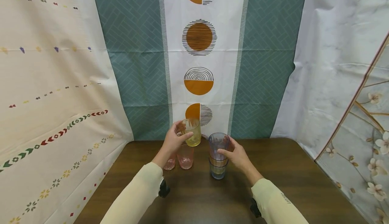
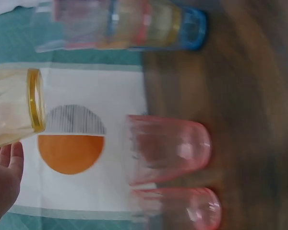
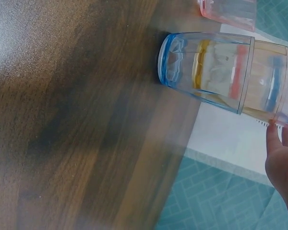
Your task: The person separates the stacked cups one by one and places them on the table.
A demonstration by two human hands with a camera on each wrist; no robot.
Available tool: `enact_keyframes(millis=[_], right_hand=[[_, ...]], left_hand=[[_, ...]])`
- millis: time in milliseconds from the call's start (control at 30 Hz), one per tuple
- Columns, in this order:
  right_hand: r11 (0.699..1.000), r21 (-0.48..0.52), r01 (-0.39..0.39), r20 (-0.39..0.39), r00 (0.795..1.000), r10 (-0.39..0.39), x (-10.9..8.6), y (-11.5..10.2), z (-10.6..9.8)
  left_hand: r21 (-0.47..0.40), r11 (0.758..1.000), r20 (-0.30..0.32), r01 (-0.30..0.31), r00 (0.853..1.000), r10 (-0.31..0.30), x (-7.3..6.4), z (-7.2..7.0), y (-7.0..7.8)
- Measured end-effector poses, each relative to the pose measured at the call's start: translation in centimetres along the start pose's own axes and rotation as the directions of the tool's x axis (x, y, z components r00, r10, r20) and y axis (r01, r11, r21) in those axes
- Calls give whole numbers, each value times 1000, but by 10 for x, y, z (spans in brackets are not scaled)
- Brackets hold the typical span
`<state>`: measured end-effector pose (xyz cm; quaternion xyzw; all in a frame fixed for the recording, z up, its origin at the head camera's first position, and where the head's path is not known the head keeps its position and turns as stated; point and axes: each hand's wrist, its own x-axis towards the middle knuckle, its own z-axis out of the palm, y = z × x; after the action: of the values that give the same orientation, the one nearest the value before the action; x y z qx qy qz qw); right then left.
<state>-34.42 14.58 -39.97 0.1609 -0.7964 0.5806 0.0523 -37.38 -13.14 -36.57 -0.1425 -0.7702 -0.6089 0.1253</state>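
My left hand grips a clear yellow tumbler, raised above the table and slightly tilted. To its right, my right hand holds the upper part of a stack of nested tumblers, thumb in front and fingers behind. The stack stands upright with a blue tumbler at the bottom; yellow, pink and blue bands show through its walls. Below the left hand, two pink tumblers stand side by side, the left one partly hidden by the left wrist.
The tumblers stand on a dark wooden table. Close behind it hangs a teal and white cloth with orange circles. Patterned cloths hang on the left and right. A dark wrist device is on the left sleeve.
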Motion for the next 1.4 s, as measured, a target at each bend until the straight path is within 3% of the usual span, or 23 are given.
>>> enact_keyframes(millis=[233, 467, 767, 967, 1167, 1400], right_hand=[[1000, -11, 0, -30, 1000, -1, 15, 33, 1], [1000, -26, -10, -39, 999, 9, 16, 38, 2], [999, -31, -14, -35, 999, 12, 15, 37, 2], [999, -36, 0, -42, 999, -2, 15, 37, 2], [999, -45, -2, -48, 999, 0, 16, 38, 3], [999, -33, 10, -52, 999, -12, 15, 38, 2]], left_hand=[[0, 999, -31, 48, 998, -48, -26, -6, -29], [-19, 995, -30, 94, 995, -95, -57, -4, -56], [118, 986, -42, 113, 993, -109, -87, -1, -85], [133, 984, -6, 114, 993, -115, -96, 2, -99], [139, 985, -9, 106, 994, -106, -100, 3, -109], [186, 973, 30, 138, 989, -146, -102, 0, -116]])
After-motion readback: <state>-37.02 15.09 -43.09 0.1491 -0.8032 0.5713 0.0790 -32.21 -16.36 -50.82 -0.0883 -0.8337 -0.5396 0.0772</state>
